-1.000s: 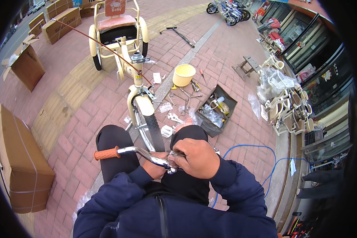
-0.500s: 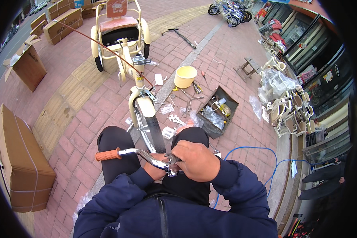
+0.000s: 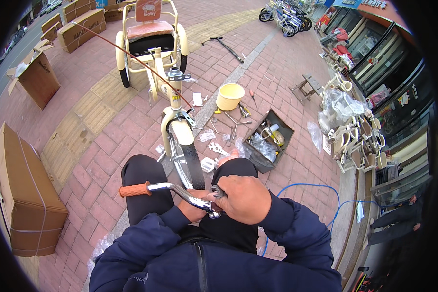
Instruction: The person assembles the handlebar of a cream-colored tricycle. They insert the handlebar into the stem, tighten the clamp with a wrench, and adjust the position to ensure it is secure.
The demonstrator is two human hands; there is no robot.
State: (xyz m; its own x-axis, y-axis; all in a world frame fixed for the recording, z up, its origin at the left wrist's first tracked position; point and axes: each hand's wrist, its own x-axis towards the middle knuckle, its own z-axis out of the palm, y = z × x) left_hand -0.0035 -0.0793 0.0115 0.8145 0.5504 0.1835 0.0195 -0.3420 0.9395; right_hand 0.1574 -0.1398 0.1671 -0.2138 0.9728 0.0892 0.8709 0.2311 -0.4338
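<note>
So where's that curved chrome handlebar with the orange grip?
In the head view, below and left of centre: the handlebar crosses over the person's black-trousered left leg, its chrome end by the bare left hand.

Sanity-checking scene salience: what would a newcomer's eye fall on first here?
Likely the cream metal tricycle with its pink seat, upper left of centre, no handlebar fitted. Then the curved chrome handlebar with an orange ribbed handle, lower centre. After that, the round yellow plastic bucket, up and left of the open dark toolbox.
</note>
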